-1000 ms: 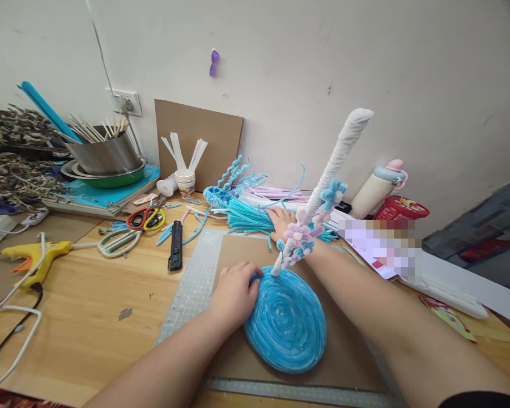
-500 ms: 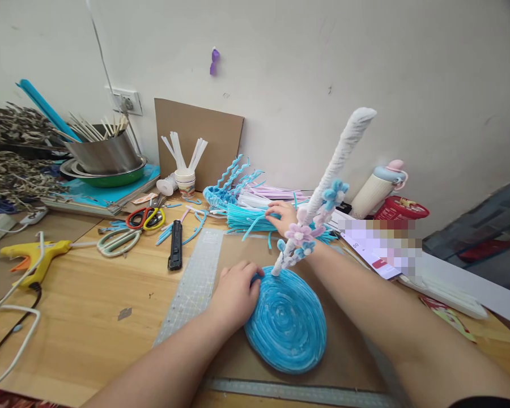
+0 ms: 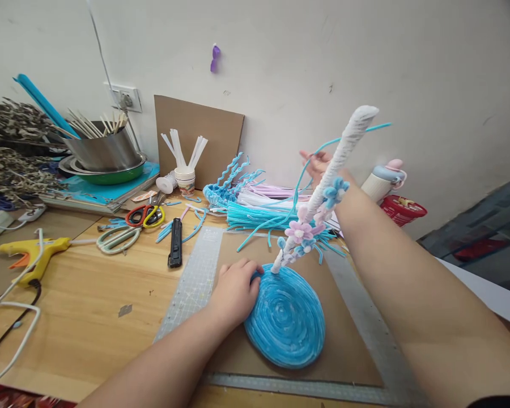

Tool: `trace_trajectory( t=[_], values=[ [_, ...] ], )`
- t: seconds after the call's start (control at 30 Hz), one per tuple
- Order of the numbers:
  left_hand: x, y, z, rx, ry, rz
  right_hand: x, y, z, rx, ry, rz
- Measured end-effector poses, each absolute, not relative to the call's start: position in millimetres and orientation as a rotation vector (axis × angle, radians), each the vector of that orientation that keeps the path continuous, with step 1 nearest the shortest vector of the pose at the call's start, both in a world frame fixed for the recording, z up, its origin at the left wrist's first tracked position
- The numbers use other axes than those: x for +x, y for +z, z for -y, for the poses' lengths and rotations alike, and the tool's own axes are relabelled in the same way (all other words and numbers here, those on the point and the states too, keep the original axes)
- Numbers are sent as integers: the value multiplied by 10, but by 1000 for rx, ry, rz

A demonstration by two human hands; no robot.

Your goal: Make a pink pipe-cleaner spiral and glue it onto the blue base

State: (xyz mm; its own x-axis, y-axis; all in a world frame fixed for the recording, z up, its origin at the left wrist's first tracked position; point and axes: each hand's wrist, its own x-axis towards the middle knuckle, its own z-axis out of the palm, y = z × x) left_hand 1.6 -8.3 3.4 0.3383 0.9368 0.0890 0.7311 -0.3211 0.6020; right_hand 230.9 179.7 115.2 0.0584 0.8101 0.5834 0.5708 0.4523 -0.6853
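Observation:
My left hand is closed over the upper left rim of a round base wound from blue pipe cleaners. From the base's far edge a white-wrapped stem rises, tilted to the right. Pink and blue fuzzy flowers sit along its lower part. Behind the stem, my right hand is raised and holds a long, bent blue pipe cleaner; the stem hides part of its fingers. Below that hand lies a bundle of blue pipe cleaners, with white and pink ones behind.
Cardboard on a cutting mat lies under the base. To the left are a utility knife, scissors and a yellow glue gun. A paper cup stands behind; a bottle and red tub stand right.
My right hand has risen from the bundle, drawing a blue pipe cleaner up with it. The forearm now covers the phone on the right. My left hand and the base stay nearly still.

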Motion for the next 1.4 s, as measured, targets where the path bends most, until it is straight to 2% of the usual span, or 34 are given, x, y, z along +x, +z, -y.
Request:
trace_trajectory(
  t=[0.17, 0.3, 0.43, 0.5, 0.6, 0.63, 0.77, 0.97, 1.1, 1.4],
  values=[
    [12, 11, 77, 2143, 617, -1452, 2758, 1448, -1689, -1159, 432, 1451],
    [2, 16, 60, 2135, 625, -1428, 2919, 1463, -1381, -1146, 484, 1396],
    [-29, 34, 16, 2035, 769, -1473, 2923, 1082, -625, -1198, 593, 1412],
    [-52, 45, -11, 1960, 860, -1532, 2879, 784, -195, -1284, 749, 1459],
    [-80, 61, -37, 1851, 952, -1575, 2727, 406, 287, -1372, 1057, 1867],
    [-83, 66, -39, 1824, 962, -1572, 2652, 326, 381, -1416, 1064, 2012],
    [-61, 93, -8, 1886, 834, -1485, 2334, 200, 461, -1605, 526, 2200],
    [13, 160, 88, 2156, 505, -1132, 2137, 61, 364, -1685, 230, 2238],
    [52, 171, 133, 2367, 459, -1013, 2123, -48, 372, -1669, 191, 2160],
    [93, 207, 191, 2237, 544, -1300, 2250, -78, 350, -1491, 257, 2032]
  ],
)
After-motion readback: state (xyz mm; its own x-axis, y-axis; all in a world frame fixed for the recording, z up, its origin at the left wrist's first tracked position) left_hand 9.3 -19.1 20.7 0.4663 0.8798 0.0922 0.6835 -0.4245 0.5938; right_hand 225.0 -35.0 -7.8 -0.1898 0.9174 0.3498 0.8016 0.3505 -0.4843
